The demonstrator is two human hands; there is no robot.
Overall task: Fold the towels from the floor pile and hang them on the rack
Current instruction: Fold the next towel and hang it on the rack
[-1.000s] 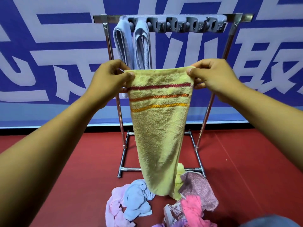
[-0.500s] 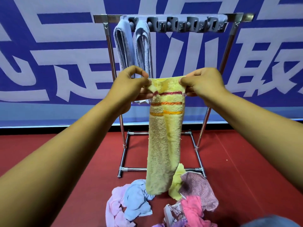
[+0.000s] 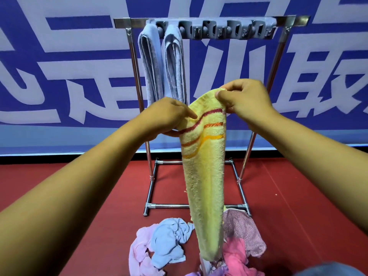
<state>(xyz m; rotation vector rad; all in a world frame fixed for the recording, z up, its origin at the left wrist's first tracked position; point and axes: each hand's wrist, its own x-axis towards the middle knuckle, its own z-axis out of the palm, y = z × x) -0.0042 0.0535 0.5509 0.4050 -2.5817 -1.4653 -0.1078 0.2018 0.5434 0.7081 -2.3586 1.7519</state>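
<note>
Towel pile (image 3: 191, 248) before rack (image 3: 211, 19)

A large blue banner (image 3: 59, 56) with bold white characters fills the back of the room from the left edge to the right; the characters are cropped, so they cannot be read whole. Along its lower part the blue pales to a lighter band (image 3: 69, 138), ending in a thin white line. Beneath that runs a narrow black strip (image 3: 59, 160), perhaps a skirting, where the wall meets the floor. The floor (image 3: 89, 196) is a smooth, matte red surface with a faint straight seam (image 3: 278, 188) running diagonally on the right side. Light is even and soft, casting only weak shadows on the red floor.
</note>
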